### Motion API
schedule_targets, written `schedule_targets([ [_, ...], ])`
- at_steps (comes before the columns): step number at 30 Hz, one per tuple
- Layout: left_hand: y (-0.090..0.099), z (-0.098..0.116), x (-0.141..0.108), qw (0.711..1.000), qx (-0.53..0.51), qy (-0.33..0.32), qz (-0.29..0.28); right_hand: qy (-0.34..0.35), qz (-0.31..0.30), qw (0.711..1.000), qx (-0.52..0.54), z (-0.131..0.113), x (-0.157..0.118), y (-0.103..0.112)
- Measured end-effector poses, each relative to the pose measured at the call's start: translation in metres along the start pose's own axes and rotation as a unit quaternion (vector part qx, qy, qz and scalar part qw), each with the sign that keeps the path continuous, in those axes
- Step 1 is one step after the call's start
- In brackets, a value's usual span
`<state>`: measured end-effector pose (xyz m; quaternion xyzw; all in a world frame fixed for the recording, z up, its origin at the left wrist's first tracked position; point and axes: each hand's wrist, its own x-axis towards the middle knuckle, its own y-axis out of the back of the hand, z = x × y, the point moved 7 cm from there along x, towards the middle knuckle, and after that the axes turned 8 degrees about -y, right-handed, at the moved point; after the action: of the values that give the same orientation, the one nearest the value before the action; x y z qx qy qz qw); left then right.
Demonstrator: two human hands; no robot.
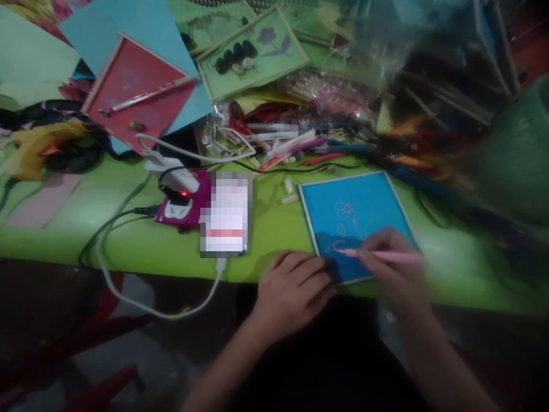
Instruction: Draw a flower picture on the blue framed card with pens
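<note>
My right hand (397,269) pinches the pink pen (388,256) over the blue board (364,200) at the table's edge, my left (295,286) lying loosely curled at its corner; light and probably stiff, it's best held by its frame.

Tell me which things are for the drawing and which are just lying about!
For the drawing:
- pink pen, in the right hand
- blue board, beside the left hand

Lying about:
- phone
- yellow glue gun
- red board
- green board with dark stones
</note>
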<state>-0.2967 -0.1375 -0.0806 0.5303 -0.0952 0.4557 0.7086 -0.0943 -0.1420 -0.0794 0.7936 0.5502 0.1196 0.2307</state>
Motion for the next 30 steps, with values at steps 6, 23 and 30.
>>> schedule_targets([
  [6,0.0011,0.0004,0.0004,1.000,-0.003,-0.001,0.006,-0.009,0.021,1.000,0.011,0.0019,-0.0005,0.0029],
  [23,0.0007,-0.0006,-0.0013,1.000,-0.004,0.003,0.001,0.006,0.070,0.998,-0.003,0.0044,-0.0009,0.0088],
  [30,0.0010,-0.0002,0.0001,1.000,-0.001,0.001,0.003,0.003,0.088,0.996,0.007,0.0047,-0.0023,0.0092],
])
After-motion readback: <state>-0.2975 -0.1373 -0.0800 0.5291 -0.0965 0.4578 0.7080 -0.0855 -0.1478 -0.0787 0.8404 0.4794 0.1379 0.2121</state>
